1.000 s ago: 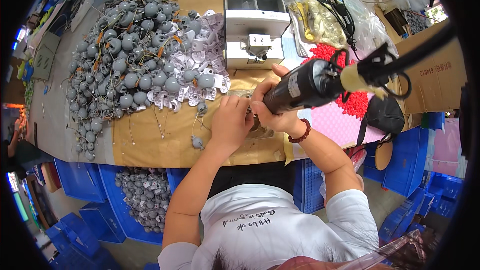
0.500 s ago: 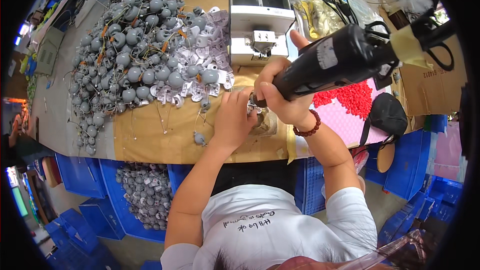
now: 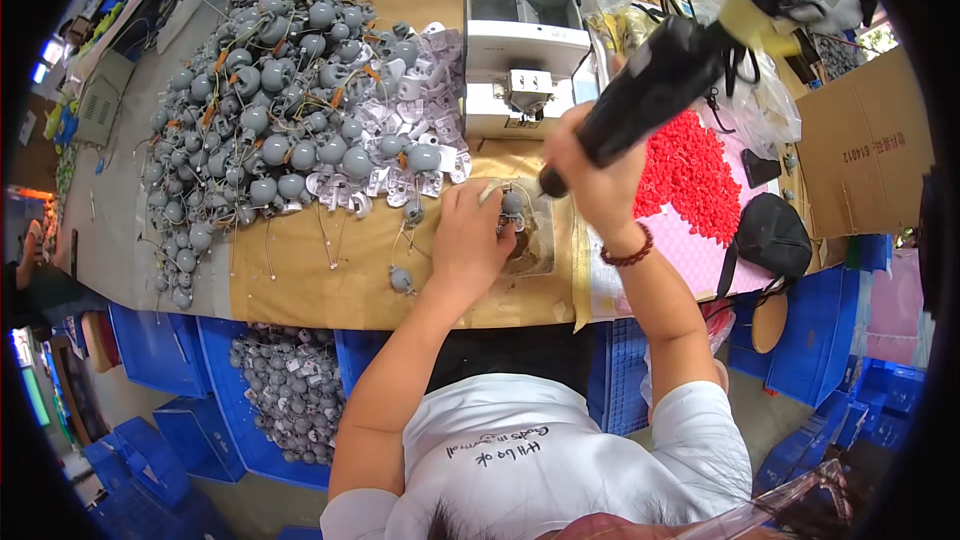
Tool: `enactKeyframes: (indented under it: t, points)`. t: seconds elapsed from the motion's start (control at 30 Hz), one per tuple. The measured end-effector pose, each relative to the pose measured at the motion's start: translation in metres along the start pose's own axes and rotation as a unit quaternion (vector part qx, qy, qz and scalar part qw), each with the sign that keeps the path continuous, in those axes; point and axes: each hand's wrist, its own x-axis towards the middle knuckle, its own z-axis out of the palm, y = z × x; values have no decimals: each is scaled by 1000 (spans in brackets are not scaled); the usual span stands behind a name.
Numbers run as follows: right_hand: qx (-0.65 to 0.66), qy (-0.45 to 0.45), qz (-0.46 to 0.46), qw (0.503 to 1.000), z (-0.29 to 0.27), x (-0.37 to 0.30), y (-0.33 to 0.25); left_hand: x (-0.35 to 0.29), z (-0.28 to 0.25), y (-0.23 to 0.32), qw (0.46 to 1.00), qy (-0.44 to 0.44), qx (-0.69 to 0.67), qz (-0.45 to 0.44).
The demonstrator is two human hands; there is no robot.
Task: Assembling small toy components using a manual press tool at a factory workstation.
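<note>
Lifting the blk pwr tool (image 3: pixel 648 90), wrapped in yr R hand (image 3: pixel 603 180), you've swung its tip off the grey part (image 3: pixel 512 203), so that's uncovered now; yr L hand (image 3: pixel 467 242) holds it nr the table's (image 3: pixel 300 305) near edge, approx. mid.

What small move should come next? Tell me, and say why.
Probably lift the grey ball-shaped part with the left hand: that hand is right at it, and the black electric screwdriver in the right hand is held clear of it.
</note>
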Motion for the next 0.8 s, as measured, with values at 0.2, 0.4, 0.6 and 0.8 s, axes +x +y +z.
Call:
enactKeyframes:
  t: [0.2,0.4,0.6,0.8]
  points:
    - [-83,160,102,978,-79,36,65,-5,1,0,997,35,-62,30]
    - [-343,8,-53,938,-67,-10,52,-16,4,-3,996,50,-64,38]
    - [-227,-190,10,955,-39,-58,50,-10,1,5,996,52,-54,54]
    - [-14,-122,68,990,-9,-26,25,-12,-28,13,992,69,-72,80]
